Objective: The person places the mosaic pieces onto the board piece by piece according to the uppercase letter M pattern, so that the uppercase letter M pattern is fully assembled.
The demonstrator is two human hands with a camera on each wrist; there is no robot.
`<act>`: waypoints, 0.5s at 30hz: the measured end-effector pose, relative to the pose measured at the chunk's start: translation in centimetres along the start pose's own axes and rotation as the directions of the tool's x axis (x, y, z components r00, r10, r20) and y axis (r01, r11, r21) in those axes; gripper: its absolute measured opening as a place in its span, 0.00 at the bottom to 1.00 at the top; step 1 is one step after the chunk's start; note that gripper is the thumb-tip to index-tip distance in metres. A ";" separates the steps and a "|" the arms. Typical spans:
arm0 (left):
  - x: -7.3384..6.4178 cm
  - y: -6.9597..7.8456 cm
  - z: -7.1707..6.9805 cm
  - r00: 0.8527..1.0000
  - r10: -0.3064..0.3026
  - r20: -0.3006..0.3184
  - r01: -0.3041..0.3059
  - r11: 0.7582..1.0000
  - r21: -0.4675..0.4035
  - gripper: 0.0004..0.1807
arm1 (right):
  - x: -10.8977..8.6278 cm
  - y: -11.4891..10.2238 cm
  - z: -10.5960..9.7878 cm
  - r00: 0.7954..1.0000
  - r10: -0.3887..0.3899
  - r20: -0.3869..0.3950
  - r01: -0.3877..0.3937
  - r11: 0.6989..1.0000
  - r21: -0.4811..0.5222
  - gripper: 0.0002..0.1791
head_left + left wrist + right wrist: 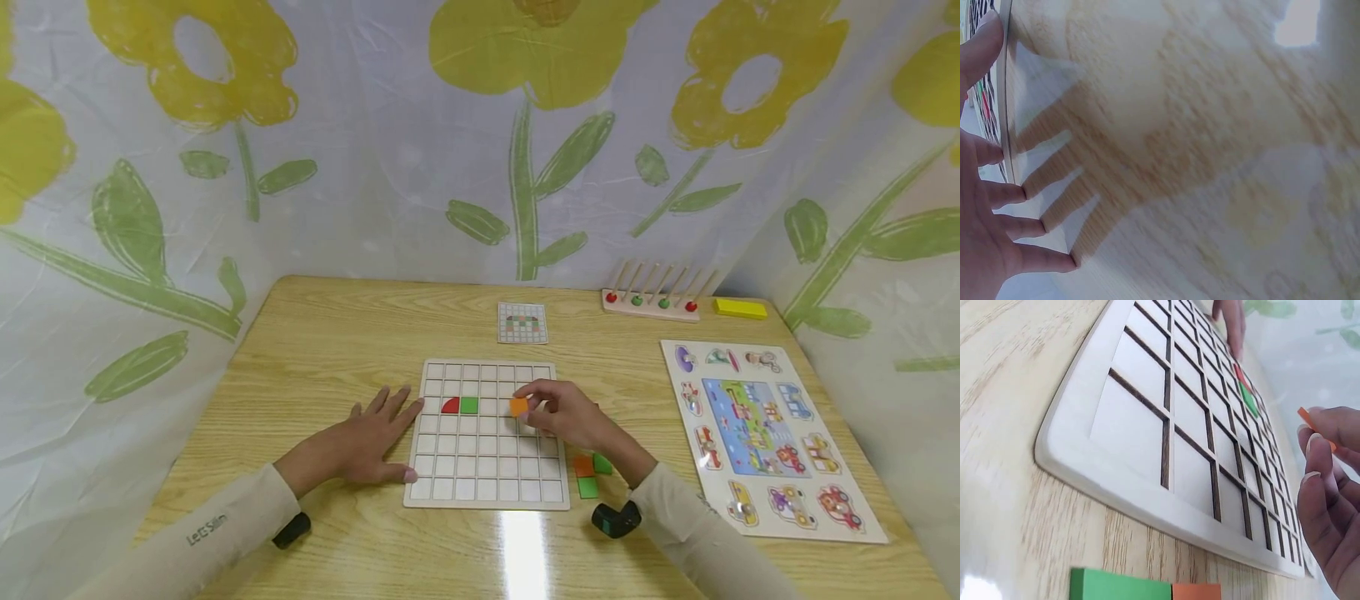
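Observation:
A white wooden grid board point(487, 492) lies on the table, with a red quarter-round tile point(451, 406) and a green square tile point(469, 405) side by side in its cells. My right hand point(564, 414) pinches an orange square tile point(519, 407) between thumb and fingers, above the board's right half. In the right wrist view that orange tile point(1305, 416) is seen edge-on, apart from the grid. My left hand point(375, 439) lies with fingers spread at the board's left edge, its thumb touching the frame. The left wrist view shows those straight fingers point(1029, 225) against the tabletop.
Loose green point(588, 487) and orange tiles point(583, 466) lie right of the board. A small pattern card point(522, 337) sits behind it. Farther right are a picture puzzle board point(675, 375), a peg stand with beads point(651, 307) and a yellow block point(740, 309).

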State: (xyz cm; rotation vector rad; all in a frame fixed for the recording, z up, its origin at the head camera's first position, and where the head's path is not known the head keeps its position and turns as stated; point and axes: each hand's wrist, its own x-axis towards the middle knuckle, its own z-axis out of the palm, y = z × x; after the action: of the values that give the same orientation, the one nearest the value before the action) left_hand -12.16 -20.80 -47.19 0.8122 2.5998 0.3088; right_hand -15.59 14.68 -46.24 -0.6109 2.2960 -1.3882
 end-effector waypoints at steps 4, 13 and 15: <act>0.0 0.0 0.0 1.000 0.003 -0.002 -0.003 1.000 0.003 0.58 | 0.4 0.5 0.2 1.000 -0.001 0.010 0.001 1.000 0.011 0.18; 0.0 0.0 0.0 1.000 0.003 0.000 -0.003 1.000 0.001 0.58 | 0.9 0.6 0.6 0.999 0.020 0.026 -0.021 0.999 0.031 0.16; 0.0 0.0 0.0 1.000 0.007 -0.003 -0.007 1.000 -0.002 0.58 | 1.0 0.6 0.7 0.999 0.021 0.025 -0.022 0.999 0.033 0.17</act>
State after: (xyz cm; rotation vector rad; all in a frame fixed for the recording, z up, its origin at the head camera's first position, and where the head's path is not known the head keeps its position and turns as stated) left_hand -12.13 -20.80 -47.21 0.8210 2.5990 0.3150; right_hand -16.15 13.85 -47.18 -0.5883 2.2498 -1.3982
